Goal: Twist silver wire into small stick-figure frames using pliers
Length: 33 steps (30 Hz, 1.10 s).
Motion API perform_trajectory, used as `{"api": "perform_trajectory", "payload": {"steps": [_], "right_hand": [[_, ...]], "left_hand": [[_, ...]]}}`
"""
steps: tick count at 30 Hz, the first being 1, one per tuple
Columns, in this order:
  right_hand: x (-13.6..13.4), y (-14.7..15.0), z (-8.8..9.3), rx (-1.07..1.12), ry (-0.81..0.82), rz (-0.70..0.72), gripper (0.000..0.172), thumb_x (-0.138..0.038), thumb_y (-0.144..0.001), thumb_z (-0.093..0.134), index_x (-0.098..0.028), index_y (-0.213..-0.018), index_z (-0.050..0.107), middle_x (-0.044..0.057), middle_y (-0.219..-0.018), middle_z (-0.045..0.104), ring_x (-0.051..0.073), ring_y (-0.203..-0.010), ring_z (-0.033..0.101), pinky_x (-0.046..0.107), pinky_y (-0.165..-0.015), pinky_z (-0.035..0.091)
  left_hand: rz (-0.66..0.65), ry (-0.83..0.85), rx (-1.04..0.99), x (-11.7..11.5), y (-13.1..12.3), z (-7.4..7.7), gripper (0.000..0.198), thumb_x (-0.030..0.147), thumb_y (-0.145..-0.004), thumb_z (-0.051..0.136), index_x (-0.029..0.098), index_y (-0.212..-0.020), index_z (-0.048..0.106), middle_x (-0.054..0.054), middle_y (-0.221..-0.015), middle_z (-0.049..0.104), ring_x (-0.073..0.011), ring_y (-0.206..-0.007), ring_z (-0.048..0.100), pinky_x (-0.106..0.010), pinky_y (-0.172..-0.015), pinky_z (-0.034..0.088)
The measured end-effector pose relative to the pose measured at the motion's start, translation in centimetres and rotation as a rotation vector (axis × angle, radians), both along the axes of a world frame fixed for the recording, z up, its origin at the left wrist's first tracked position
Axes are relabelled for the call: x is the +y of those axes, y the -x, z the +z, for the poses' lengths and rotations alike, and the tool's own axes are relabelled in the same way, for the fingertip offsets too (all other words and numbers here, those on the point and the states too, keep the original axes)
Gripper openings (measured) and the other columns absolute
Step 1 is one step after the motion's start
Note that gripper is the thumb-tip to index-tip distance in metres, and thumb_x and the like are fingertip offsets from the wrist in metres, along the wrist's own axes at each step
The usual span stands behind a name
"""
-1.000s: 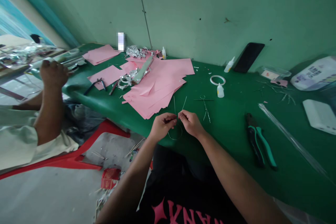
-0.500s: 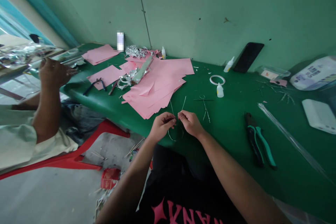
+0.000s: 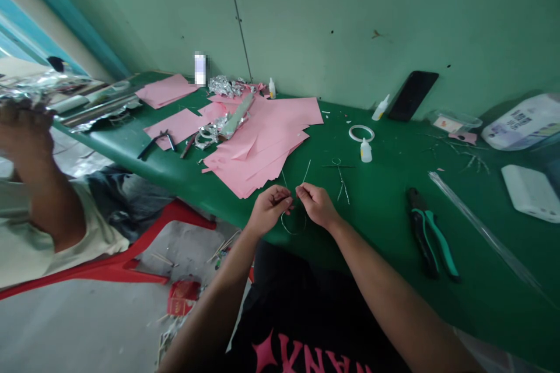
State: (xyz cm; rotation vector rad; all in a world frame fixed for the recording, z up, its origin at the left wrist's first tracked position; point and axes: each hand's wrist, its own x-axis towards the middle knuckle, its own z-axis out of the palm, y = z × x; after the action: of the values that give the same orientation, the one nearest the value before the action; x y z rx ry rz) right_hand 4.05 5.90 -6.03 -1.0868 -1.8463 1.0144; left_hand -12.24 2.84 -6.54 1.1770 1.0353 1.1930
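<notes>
My left hand [image 3: 272,207] and my right hand [image 3: 315,203] are close together above the table's front edge, fingers pinched. Between them they hold a thin wire [image 3: 289,231], bent into a loop that hangs below the fingers. Its two ends stick up past the hands. Just to the right lies a small wire figure [image 3: 340,175] with a round loop on top, a cross bar and twisted legs. A stack of pink paper sheets [image 3: 266,145] lies beyond my left hand.
Pliers with teal and black handles [image 3: 431,239] lie to the right, beside a bundle of straight wires [image 3: 476,224]. Behind are a small glue bottle [image 3: 366,151], a white ring [image 3: 361,127] and a black phone [image 3: 413,96]. At left, a co-worker's hand [image 3: 28,128] holds foil.
The co-worker's hands have moved left, away from the table edge, with foil now at them. My hands stay nearly in place, and the wire loop has shifted slightly.
</notes>
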Motion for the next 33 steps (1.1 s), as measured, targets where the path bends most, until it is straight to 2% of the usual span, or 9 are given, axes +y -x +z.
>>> {"api": "perform_trajectory", "payload": {"steps": [11, 27, 30, 33], "right_hand": [[0.0, 0.04, 0.03, 0.011, 0.014, -0.028, 0.032, -0.043, -0.094, 0.045, -0.02, -0.076, 0.056, -0.003, -0.057, 0.049, 0.013, -0.053, 0.044, 0.026, -0.053, 0.032], [-0.08, -0.09, 0.11, -0.028, -0.022, 0.051, 0.037, -0.043, -0.095, 0.043, -0.021, -0.065, 0.048, -0.004, -0.054, 0.045, 0.013, -0.052, 0.044, 0.026, -0.053, 0.031], [0.01, -0.02, -0.06, -0.027, -0.032, 0.018, 0.035, -0.042, -0.095, 0.042, -0.021, -0.069, 0.05, -0.003, -0.056, 0.049, 0.014, -0.054, 0.047, 0.026, -0.054, 0.032], [0.1, 0.02, -0.26, -0.026, -0.046, -0.024, 0.033, -0.042, -0.096, 0.041, -0.021, -0.073, 0.053, -0.001, -0.06, 0.054, 0.014, -0.056, 0.05, 0.026, -0.055, 0.034]], "left_hand": [[0.026, -0.006, 0.008, 0.02, -0.04, 0.08, 0.028, 0.035, -0.075, 0.074, 0.015, -0.086, 0.057, 0.003, -0.068, 0.06, -0.0127, -0.063, 0.065, -0.024, -0.056, 0.053], [-0.012, -0.021, 0.026, -0.06, -0.07, 0.03, 0.025, 0.033, -0.078, 0.07, 0.015, -0.086, 0.055, 0.002, -0.066, 0.061, -0.0123, -0.061, 0.063, -0.024, -0.057, 0.053], [-0.032, -0.034, 0.042, -0.12, 0.03, -0.05, 0.028, 0.029, -0.076, 0.073, 0.015, -0.094, 0.058, 0.001, -0.069, 0.062, -0.0128, -0.062, 0.063, -0.024, -0.055, 0.052], [-0.109, -0.018, 0.086, -0.27, 0.35, 0.03, 0.043, 0.025, -0.072, 0.076, 0.015, -0.11, 0.058, -0.003, -0.079, 0.068, -0.0134, -0.063, 0.064, -0.024, -0.054, 0.051]]}}
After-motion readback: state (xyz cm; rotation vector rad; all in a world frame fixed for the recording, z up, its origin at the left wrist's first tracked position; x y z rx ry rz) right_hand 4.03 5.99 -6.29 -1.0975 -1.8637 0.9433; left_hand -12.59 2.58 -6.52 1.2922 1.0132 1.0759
